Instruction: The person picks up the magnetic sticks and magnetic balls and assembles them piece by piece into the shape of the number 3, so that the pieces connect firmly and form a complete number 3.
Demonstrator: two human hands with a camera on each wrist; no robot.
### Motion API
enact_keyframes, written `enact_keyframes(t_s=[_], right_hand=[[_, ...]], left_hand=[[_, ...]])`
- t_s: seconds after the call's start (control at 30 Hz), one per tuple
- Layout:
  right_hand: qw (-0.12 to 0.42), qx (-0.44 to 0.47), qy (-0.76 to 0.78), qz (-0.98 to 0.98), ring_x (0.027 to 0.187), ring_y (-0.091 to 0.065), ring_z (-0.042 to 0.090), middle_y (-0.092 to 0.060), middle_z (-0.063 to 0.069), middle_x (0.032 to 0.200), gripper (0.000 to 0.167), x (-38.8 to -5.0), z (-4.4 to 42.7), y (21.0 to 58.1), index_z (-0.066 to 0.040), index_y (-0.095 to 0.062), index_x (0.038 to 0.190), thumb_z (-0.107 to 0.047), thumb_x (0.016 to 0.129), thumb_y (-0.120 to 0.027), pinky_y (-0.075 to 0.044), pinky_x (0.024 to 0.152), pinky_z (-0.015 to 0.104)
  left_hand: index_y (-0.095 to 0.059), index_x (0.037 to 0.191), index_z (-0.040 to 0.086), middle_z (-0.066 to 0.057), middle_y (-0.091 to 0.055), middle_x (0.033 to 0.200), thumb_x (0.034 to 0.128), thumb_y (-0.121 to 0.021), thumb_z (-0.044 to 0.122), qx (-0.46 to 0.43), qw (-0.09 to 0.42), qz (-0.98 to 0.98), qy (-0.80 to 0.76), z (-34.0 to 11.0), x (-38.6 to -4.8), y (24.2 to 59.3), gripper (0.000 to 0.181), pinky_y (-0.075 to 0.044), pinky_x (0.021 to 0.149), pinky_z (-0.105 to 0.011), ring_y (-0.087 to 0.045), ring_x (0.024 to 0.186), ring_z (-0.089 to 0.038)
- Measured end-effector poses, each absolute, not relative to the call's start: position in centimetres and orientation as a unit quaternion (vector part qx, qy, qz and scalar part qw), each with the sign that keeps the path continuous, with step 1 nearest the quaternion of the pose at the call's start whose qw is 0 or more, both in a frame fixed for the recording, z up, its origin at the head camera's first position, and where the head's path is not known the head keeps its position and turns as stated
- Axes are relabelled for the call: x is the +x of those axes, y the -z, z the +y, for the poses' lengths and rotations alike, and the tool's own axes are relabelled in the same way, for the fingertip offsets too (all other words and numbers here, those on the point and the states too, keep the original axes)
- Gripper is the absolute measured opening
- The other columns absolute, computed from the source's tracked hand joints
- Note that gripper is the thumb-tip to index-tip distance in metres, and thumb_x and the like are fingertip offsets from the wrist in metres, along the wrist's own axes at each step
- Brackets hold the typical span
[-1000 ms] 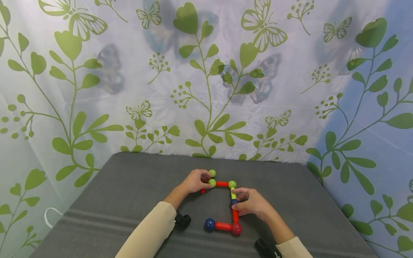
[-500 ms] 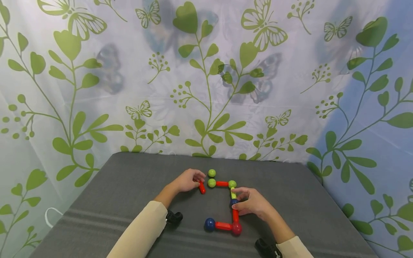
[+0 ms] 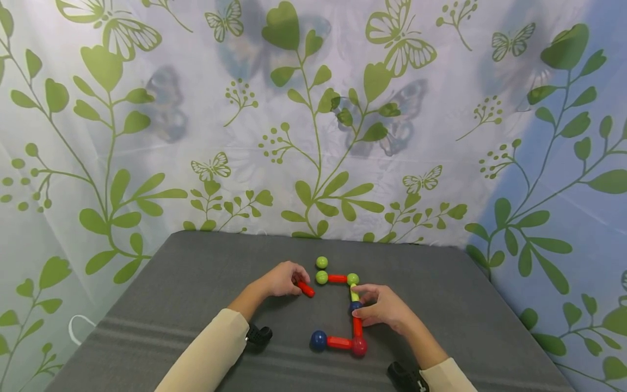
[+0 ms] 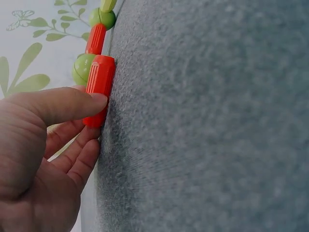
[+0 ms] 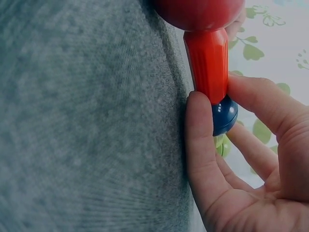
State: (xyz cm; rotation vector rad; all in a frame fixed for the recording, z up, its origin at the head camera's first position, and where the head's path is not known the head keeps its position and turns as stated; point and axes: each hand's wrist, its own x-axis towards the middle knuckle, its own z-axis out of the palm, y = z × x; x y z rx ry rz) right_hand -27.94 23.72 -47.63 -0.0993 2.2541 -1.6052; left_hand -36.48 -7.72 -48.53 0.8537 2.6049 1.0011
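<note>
My left hand point(image 3: 284, 279) pinches a loose red toy rod point(image 4: 100, 87) between thumb and fingers, just above or on the grey surface. To its right lies a chain of toy rods and balls: a green ball point(image 3: 321, 277), a red rod point(image 3: 337, 279), another green ball point(image 3: 352, 279), a yellow-green rod, a small blue ball point(image 5: 224, 116), a red rod point(image 5: 210, 65), a red ball point(image 3: 359, 347), a red rod point(image 3: 339, 343) and a large blue ball point(image 3: 319, 341). My right hand point(image 3: 384, 307) grips this chain around the small blue ball, partly covering the yellow-green rod.
A single green ball point(image 3: 321, 262) sits apart behind the chain's far left end. The grey cloth-covered table point(image 3: 220, 272) meets a hanging curtain point(image 3: 313, 136) with leaves and butterflies at its back. Black wrist devices sit at both wrists.
My left hand has left the green balls, moved left and taken hold of the loose red rod, which has turned and shifted slightly. The right hand keeps its place on the chain.
</note>
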Motion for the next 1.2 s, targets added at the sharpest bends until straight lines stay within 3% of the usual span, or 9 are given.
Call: enact_keyframes(t_s=[0.63,1.2], right_hand=[[0.185,-0.032,0.572,0.799,0.082,-0.073,0.023,-0.058,0.021,0.117,0.071,-27.7,23.7,47.9,-0.002,-0.056,0.143,-0.003,0.079,-0.087,-0.063,0.074,0.044],[0.182,-0.025,0.581,0.793,0.085,-0.073,0.024,-0.055,0.025,0.126,0.072,-27.6,23.6,47.7,-0.002,-0.056,0.144,-0.004,0.078,-0.087,-0.063,0.075,0.044]], left_hand=[[-0.077,0.099,0.021,0.007,-0.07,0.099,0.0854,-0.082,0.008,0.312,0.094,0.89,-0.318,-7.2,-34.8,49.0,0.02,-0.053,0.084,-0.032,-0.061,0.089,-0.01],[-0.077,0.103,0.021,0.008,-0.071,0.099,0.0854,-0.084,0.014,0.298,0.114,0.86,-0.397,-5.8,-32.6,48.7,0.02,-0.053,0.085,-0.027,-0.063,0.089,-0.008]])
